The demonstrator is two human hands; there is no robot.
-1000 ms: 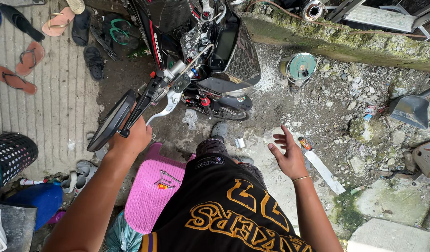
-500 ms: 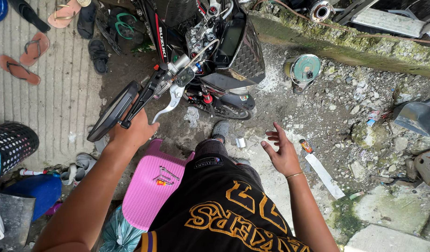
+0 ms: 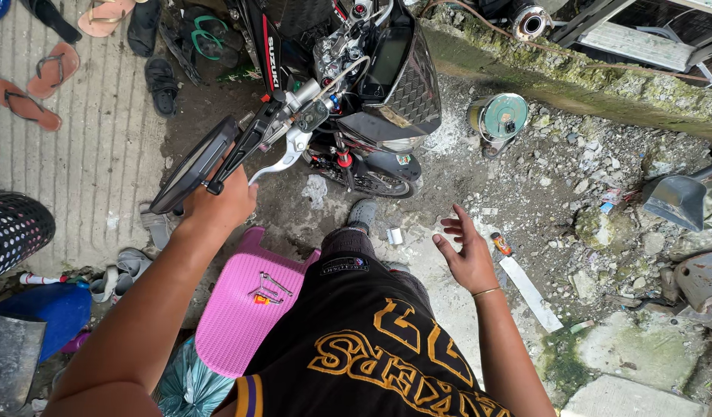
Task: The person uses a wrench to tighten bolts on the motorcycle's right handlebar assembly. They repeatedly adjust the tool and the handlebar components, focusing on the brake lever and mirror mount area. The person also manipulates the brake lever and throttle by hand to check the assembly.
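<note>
At 9 o'clock the ribbed concrete [image 3: 85, 166] lies open, with sandals [image 3: 27, 85] scattered toward 10 and a black basket [image 3: 12, 228] at its near edge. Your left hand [image 3: 217, 207] is closed around the grip end of the handlebar [image 3: 259, 139], just beside the round mirror [image 3: 192, 164], which juts toward 9. Below your wrist the pink stool [image 3: 232, 316] carries a few small metal tools [image 3: 269, 289]; it sits tight against your knee and narrows the room there. The motorcycle [image 3: 371, 85] fills 12 o'clock, black with a dark screen, its silver brake lever [image 3: 282, 158] curving down toward you. Your right hand [image 3: 468, 255] hovers empty at 2 o'clock, fingers [image 3: 452, 228] spread wide, over bare cement. Past it, rubble [image 3: 587, 170] and a paint can [image 3: 499, 120] crowd the ground up to the mossy wall [image 3: 572, 73]. A white strip [image 3: 530, 293] lies just right of your right wrist.
</note>
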